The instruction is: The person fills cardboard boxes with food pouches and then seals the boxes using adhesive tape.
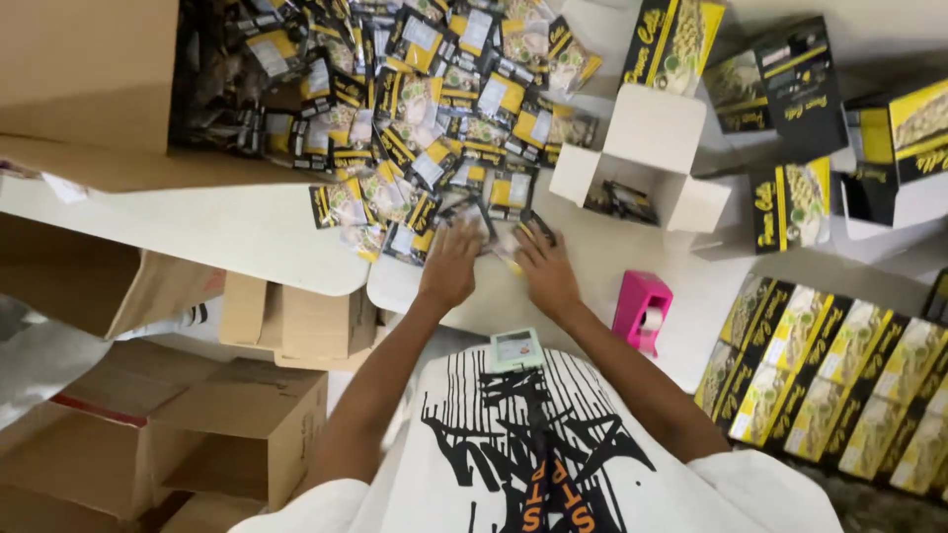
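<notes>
Cardboard boxes [197, 434] crowd the floor at left, under the white table's [247, 232] edge. The left hand [449, 265] lies flat, fingers spread, on the packets [415, 109]; the right hand [545, 271] presses a packet beside it. A pink tape dispenser [642, 311] stands near.

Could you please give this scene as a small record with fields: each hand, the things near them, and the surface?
left hand: flat on the loose sachets, palm down
right hand: on sachets at the table edge; grip unclear
sachets: black and yellow, heaped, spilling from a cardboard carton
open box: white inside, sachets in it
tape dispenser: pink, right of the right hand
closed boxes: in rows, far right
table: white
</notes>
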